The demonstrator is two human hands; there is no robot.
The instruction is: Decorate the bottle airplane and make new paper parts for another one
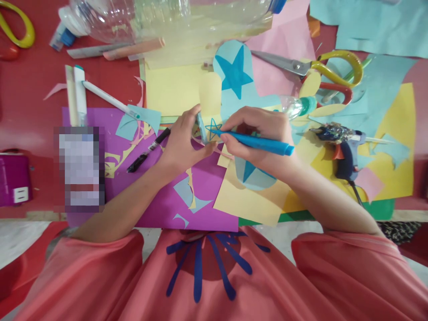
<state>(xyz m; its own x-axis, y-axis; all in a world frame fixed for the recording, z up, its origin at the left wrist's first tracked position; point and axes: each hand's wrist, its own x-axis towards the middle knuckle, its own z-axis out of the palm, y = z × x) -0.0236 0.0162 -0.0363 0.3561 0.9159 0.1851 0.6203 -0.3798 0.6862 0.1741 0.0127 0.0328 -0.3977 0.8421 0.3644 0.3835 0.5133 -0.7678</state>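
My right hand point(264, 138) is closed round a blue marker point(264, 143), its tip at a small star outline point(213, 129) on a pale yellow paper piece point(210, 96). My left hand point(182, 145) pinches a small light-blue piece point(201, 128) and the lower part of the yellow piece between thumb and fingers. Just beyond my hands lies a light-blue rounded paper with a filled blue star point(234, 72). Another blue star point(252, 171) shows partly below my right hand.
Yellow-handled scissors point(301, 67) lie at the upper right, above a glue gun point(346, 156). Clear plastic bottles point(133, 20) line the far side. A black pen point(147, 151), white markers point(80, 93) and a blurred phone-like object point(82, 169) lie left, with scraps on purple paper point(150, 205).
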